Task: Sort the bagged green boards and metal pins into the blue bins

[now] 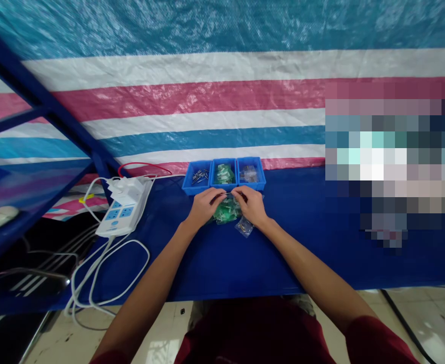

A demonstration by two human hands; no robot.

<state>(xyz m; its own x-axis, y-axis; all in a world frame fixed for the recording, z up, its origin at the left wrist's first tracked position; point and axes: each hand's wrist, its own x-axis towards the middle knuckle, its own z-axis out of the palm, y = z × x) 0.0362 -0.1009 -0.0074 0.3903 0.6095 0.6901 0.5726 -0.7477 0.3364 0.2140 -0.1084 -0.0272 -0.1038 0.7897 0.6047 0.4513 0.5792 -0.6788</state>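
Observation:
My left hand [206,206] and my right hand [251,206] meet above the front of the blue bins, both with fingertips pinched. Between them runs a thin, shiny metal piece [228,193], too small to name exactly. Just below lies a green plastic bag [225,214] on the table. A small clear bag [244,227] with small parts in it rests by my right wrist. Behind my hands, the left blue bin [190,191] contains loose metal pins [200,176]. Green bags [224,174] fill the middle bin, and clear bags [250,174] lie in the right bin.
A white power strip [121,215] with plugged-in adapters stands on the left of the blue table [301,222], its white cable [146,253] looped toward the front edge. A blue metal frame [70,119] rises at left. Striped sheeting [207,96] hangs behind. The right side is blurred out.

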